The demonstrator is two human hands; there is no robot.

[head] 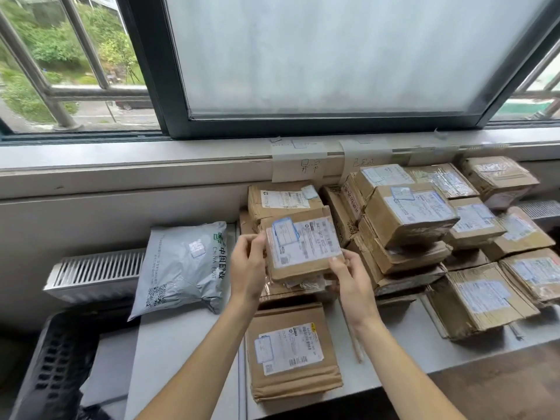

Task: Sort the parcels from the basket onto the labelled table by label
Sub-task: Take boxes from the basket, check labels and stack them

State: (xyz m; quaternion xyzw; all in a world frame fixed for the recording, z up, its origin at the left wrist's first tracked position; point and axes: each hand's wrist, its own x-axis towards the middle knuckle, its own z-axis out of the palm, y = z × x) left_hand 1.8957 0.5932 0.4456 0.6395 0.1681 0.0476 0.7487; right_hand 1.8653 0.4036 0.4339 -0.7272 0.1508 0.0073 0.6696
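Grey plastic mailer, centre-left, reads "CHINA POST"; left hand and right hand grip a white-labelled brown cardboard parcel.

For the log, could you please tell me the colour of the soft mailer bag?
The mailer bag is grey with green printing; head view.

Brown cardboard parcels with white labels, grey mailer with green logo, black basket.

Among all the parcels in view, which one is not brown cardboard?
The grey plastic mailer bag at the far left, printed with green China Post lettering. Every other parcel, including the cardboard box being held, is brown cardboard.
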